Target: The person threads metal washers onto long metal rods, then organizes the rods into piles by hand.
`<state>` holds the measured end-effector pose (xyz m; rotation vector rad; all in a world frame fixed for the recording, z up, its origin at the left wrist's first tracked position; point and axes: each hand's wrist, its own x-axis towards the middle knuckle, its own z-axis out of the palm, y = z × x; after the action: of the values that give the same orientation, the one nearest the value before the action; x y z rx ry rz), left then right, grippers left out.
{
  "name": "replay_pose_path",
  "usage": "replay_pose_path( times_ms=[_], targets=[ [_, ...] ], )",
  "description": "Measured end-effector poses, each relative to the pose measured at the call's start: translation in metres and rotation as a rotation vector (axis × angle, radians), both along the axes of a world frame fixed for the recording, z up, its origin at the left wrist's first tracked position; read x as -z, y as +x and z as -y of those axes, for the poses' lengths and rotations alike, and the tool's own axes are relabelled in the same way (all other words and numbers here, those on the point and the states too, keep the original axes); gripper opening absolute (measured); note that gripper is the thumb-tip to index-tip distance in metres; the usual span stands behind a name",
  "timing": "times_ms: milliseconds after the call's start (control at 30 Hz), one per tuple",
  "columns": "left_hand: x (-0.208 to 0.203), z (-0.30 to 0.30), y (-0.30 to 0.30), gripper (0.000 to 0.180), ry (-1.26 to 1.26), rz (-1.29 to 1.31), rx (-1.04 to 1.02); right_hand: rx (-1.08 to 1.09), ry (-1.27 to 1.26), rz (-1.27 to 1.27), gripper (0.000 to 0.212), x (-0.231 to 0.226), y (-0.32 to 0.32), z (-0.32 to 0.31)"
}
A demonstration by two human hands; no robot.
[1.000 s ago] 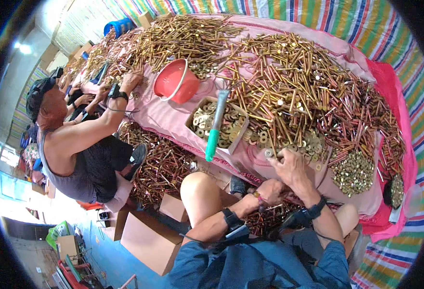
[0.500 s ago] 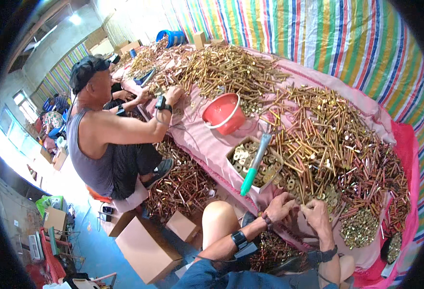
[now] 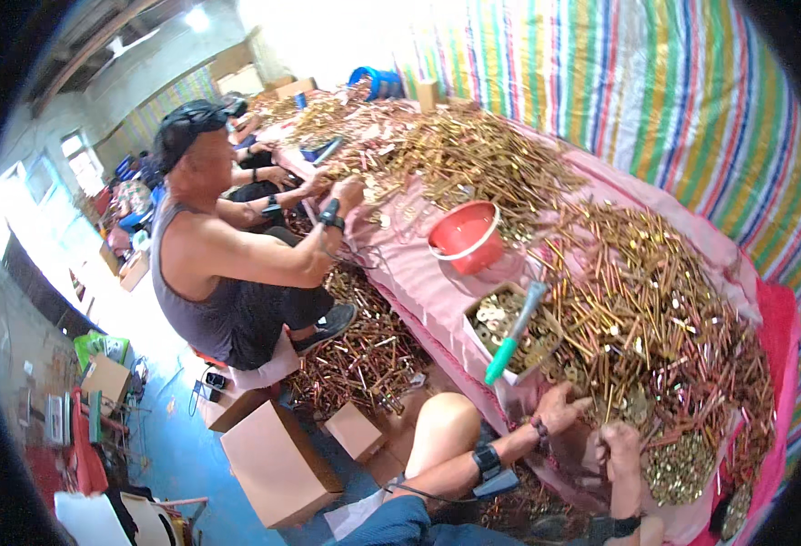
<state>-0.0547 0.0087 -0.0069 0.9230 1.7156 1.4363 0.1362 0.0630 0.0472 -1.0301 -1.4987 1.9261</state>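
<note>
My left hand (image 3: 557, 411) reaches over the near edge of the bolt heap. Its fingers stretch toward loose flat washers (image 3: 571, 369), and I see nothing held in them. Closer to me, my right hand (image 3: 620, 446) is closed with its fingers curled in. What it grips, if anything, is too small and blurred to name. Just beyond both hands lies a large heap of long brassy bolts (image 3: 619, 309). Small nuts (image 3: 678, 469) are piled to the right of my right hand. A white box (image 3: 479, 332) of washers stands beyond my left hand, with a green-handled tool (image 3: 514, 338) across it.
A red bucket (image 3: 467, 238) stands on the pink cloth (image 3: 400, 273). To the left, a seated co-worker (image 3: 227, 246) handles pieces at another bolt heap (image 3: 473, 164). Cardboard boxes (image 3: 277, 464) and more bolts (image 3: 364, 350) lie on the floor. A striped sheet (image 3: 637, 118) hangs behind.
The view has shifted, so the scene sits further right and lower. My hands, close together before, are now apart: the left reaches toward the washers, the right is drawn nearer to me.
</note>
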Motion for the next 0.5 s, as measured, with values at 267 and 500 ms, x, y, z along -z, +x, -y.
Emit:
replay_pose_path(
  times_ms=[267,500],
  targets=[
    [-0.011,0.007,0.002,0.061,0.002,0.154,0.09,-0.083,0.394,0.237,0.024,0.006,-0.029,0.019],
    [-0.008,0.017,-0.01,0.017,0.2,0.102,0.087,-0.086,0.543,0.541,0.018,-0.021,-0.046,0.026]
  ],
)
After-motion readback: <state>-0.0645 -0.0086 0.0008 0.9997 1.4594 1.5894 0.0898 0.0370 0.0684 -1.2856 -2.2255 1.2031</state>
